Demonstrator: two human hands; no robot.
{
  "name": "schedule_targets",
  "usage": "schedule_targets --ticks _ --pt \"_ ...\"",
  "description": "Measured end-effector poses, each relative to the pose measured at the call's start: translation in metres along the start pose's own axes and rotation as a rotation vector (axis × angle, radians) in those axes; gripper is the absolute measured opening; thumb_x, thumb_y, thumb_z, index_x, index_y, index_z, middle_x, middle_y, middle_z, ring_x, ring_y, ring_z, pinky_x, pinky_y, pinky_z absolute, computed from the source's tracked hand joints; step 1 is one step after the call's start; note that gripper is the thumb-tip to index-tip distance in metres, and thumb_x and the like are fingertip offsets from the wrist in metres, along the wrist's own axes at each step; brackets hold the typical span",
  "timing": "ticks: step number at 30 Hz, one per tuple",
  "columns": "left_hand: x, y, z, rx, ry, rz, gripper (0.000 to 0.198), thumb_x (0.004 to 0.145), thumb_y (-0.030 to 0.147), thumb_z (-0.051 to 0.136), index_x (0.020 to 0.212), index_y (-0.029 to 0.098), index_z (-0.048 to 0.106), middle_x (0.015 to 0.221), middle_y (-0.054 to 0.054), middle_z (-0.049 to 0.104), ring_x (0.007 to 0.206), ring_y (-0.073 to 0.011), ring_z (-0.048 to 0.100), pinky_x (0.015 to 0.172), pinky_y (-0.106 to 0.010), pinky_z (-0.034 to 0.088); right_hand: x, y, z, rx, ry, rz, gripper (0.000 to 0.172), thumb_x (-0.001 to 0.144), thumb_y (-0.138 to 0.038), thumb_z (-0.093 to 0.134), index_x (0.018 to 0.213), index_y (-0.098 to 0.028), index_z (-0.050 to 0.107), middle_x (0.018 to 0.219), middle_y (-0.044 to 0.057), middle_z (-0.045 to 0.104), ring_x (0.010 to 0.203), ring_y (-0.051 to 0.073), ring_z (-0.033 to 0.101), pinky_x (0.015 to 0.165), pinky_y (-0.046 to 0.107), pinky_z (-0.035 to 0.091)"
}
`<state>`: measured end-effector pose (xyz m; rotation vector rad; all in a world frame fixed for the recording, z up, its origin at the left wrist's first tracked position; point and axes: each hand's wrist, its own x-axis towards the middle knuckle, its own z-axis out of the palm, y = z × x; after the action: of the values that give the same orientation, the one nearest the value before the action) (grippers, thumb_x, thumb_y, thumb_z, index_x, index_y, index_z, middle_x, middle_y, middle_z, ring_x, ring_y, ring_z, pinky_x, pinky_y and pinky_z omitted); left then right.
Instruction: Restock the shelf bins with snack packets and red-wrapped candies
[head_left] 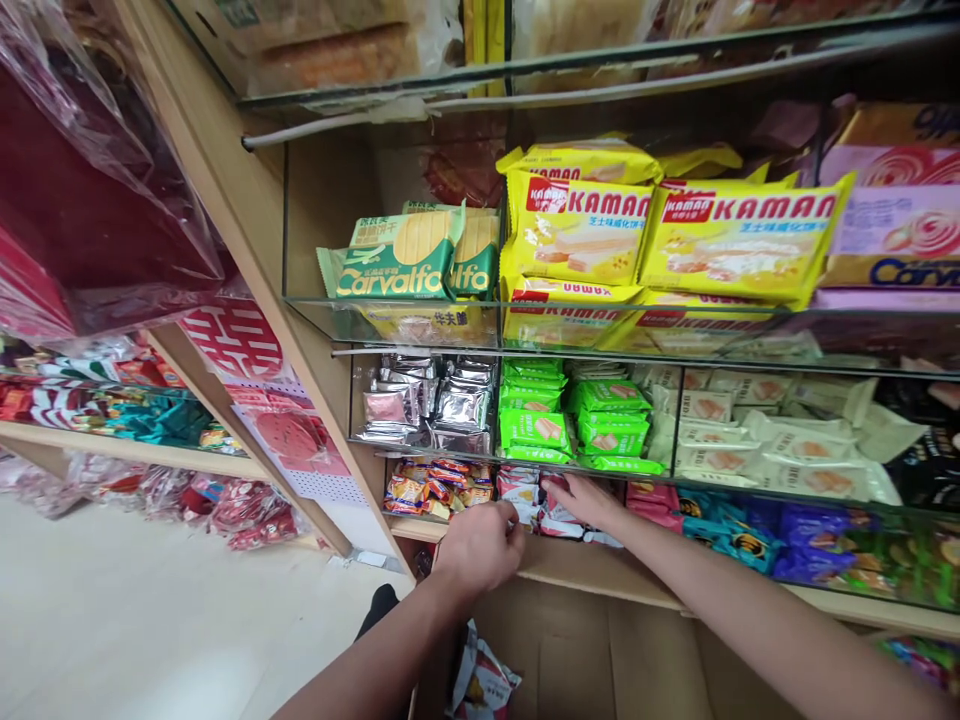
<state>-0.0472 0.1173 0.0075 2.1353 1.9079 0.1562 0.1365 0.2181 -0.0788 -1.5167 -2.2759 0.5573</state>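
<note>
My left hand (480, 545) is curled closed in front of the lowest shelf; whatever its fingers may hold is hidden. Behind it lie small orange candy packets (429, 487). My right hand (583, 503) reaches into the neighbouring compartment, its fingers stretched over red-and-white snack packets (519, 490) and touching them. Below both arms stands a cardboard box (574, 650), with a similar red-and-white snack packet (486, 678) inside at its left.
Above are green packets (536, 425), silver packets (461, 405) and yellow wafer packs (577, 225) behind glass fronts. Teal packets (735, 535) lie to the right. A wooden upright (300, 330) bounds the shelves on the left, beside pale floor (225, 600).
</note>
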Motion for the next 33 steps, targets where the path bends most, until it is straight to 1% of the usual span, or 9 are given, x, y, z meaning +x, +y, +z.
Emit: schedule_targets --ticks 5,8,10,12,16,19,21,26,33 --pt "0.002 -0.002 0.002 0.008 0.015 0.014 0.026 0.076 0.032 0.038 0.085 0.023 0.061 0.082 -0.005 0.065 0.078 -0.0201 0.059 0.069 -0.028 0.041 -0.014 -0.001 -0.005 0.175 -0.002 -0.119 0.049 0.079 -0.049 0.039 0.112 -0.016 0.053 0.114 0.009 0.055 0.106 0.023 0.049 0.09 0.035 0.034" --pt "0.003 -0.005 0.005 0.022 0.025 0.038 0.027 0.075 0.033 0.038 0.086 0.023 0.06 0.082 -0.006 0.065 0.077 -0.0213 0.059 0.068 -0.03 0.042 -0.018 -0.003 -0.008 0.398 0.001 -0.081 0.047 0.078 -0.048 0.041 0.112 -0.018 0.054 0.115 0.005 0.055 0.109 0.021 0.047 0.093 0.034 0.032" --pt "0.004 -0.006 0.008 0.032 0.036 0.057 0.028 0.075 0.033 0.037 0.086 0.023 0.06 0.08 -0.006 0.065 0.076 -0.022 0.059 0.066 -0.031 0.042 -0.017 -0.003 -0.008 0.465 0.002 -0.04 0.045 0.078 -0.048 0.041 0.108 -0.019 0.057 0.114 0.003 0.056 0.108 0.02 0.048 0.093 0.033 0.033" --pt "0.004 -0.007 0.01 0.039 0.042 0.07 0.028 0.076 0.034 0.036 0.086 0.024 0.06 0.079 -0.006 0.065 0.074 -0.0225 0.059 0.065 -0.031 0.042 -0.017 -0.003 -0.009 0.384 0.032 0.011 0.043 0.077 -0.047 0.043 0.104 -0.019 0.059 0.11 0.004 0.059 0.104 0.021 0.051 0.09 0.032 0.036" --pt "0.002 -0.007 0.012 0.026 0.025 0.062 0.03 0.076 0.035 0.035 0.087 0.024 0.061 0.08 -0.006 0.065 0.075 -0.0222 0.059 0.065 -0.031 0.042 -0.023 -0.004 -0.009 -0.025 0.118 0.095 0.036 0.081 -0.042 0.038 0.098 -0.02 0.061 0.099 0.006 0.063 0.093 0.021 0.056 0.082 0.03 0.039" --pt "0.0 -0.006 0.012 0.001 0.007 0.046 0.03 0.076 0.036 0.036 0.087 0.023 0.061 0.082 -0.006 0.064 0.077 -0.0214 0.059 0.068 -0.03 0.041 -0.029 -0.008 -0.01 -0.298 0.122 0.07 0.041 0.085 -0.04 0.027 0.094 -0.019 0.061 0.09 0.011 0.064 0.088 0.024 0.057 0.08 0.035 0.035" --pt "0.0 -0.006 0.012 -0.006 0.004 0.037 0.03 0.076 0.037 0.037 0.087 0.023 0.061 0.082 -0.006 0.065 0.077 -0.0212 0.059 0.068 -0.029 0.041 -0.03 -0.011 -0.009 -0.402 0.127 0.063 0.043 0.085 -0.041 0.026 0.093 -0.016 0.06 0.09 0.014 0.062 0.09 0.026 0.054 0.083 0.04 0.03" --pt "0.001 -0.006 0.012 0.023 0.006 0.05 0.029 0.076 0.035 0.036 0.088 0.024 0.06 0.082 -0.005 0.065 0.077 -0.0212 0.059 0.067 -0.03 0.042 -0.027 -0.006 -0.004 -0.469 0.098 0.118 0.049 0.086 -0.046 0.021 0.097 -0.015 0.057 0.096 0.015 0.06 0.095 0.027 0.05 0.089 0.045 0.019" --pt "0.001 -0.008 0.015 0.057 0.036 0.07 0.028 0.076 0.035 0.036 0.087 0.025 0.059 0.081 -0.004 0.065 0.075 -0.0218 0.06 0.065 -0.03 0.043 -0.024 0.0 -0.004 -0.484 0.08 0.07 0.047 0.086 -0.044 0.024 0.104 -0.014 0.054 0.1 0.014 0.058 0.095 0.024 0.051 0.084 0.034 0.028"
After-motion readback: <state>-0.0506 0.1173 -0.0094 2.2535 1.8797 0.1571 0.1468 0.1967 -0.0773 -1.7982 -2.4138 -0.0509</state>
